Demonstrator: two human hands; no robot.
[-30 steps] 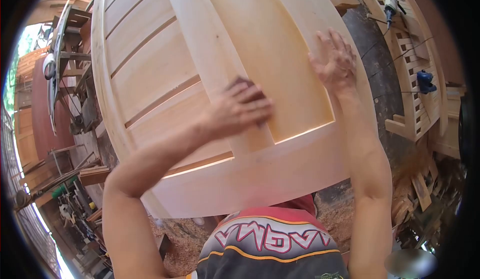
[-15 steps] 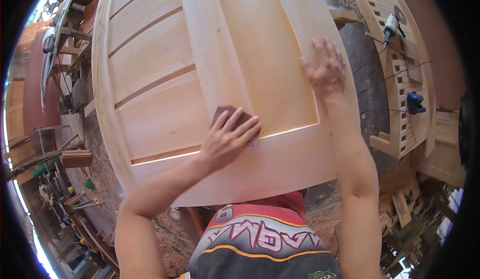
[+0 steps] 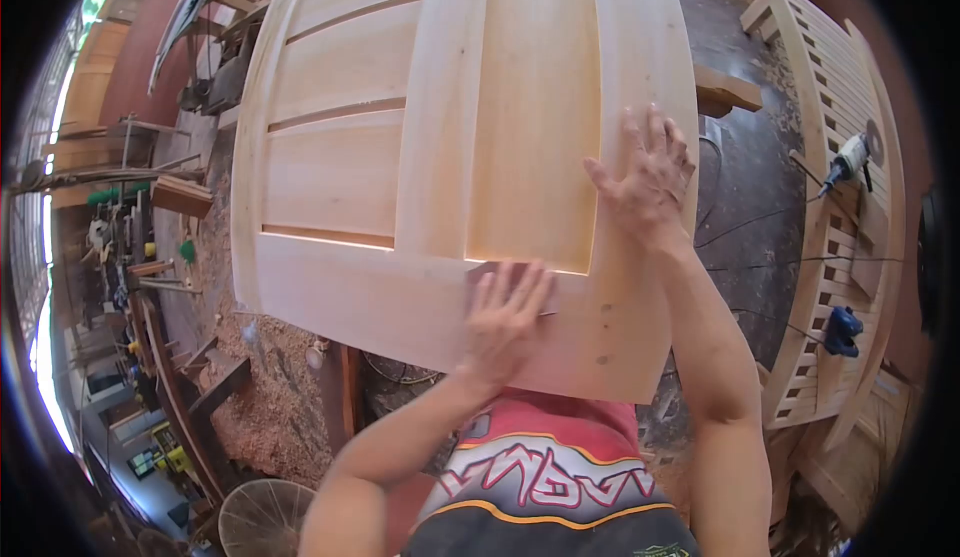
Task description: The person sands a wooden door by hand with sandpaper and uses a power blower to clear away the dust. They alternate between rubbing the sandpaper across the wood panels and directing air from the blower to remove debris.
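Now my left hand [image 3: 505, 322] lies on the bottom rail [image 3: 370, 292] of the door [image 3: 340, 172], close to its near edge and just under the right panel [image 3: 535, 107]. One second ago this hand was higher, on the middle upright [image 3: 440, 107]; it has slid down along the upright and over the joint onto the rail. The fingers are straight and pressed together, flat on the sandpaper [image 3: 480, 275], of which only a brown corner shows beside my fingertips. I do not pinch the paper, I only push it against the wood.

My right hand [image 3: 648, 172] has hardly moved. It stays on the right stile [image 3: 640, 47], near the right edge of the door, palm down and fingers spread wide. It holds nothing.

I judge from this that the rubbing on the upright has ended for the moment and that the rail is the part under the paper now.

Well apart, to the right of the door, an angle grinder [image 3: 848, 157] lies on a slatted frame [image 3: 830, 67]. Sawdust [image 3: 270, 397] covers the floor under the near left corner.
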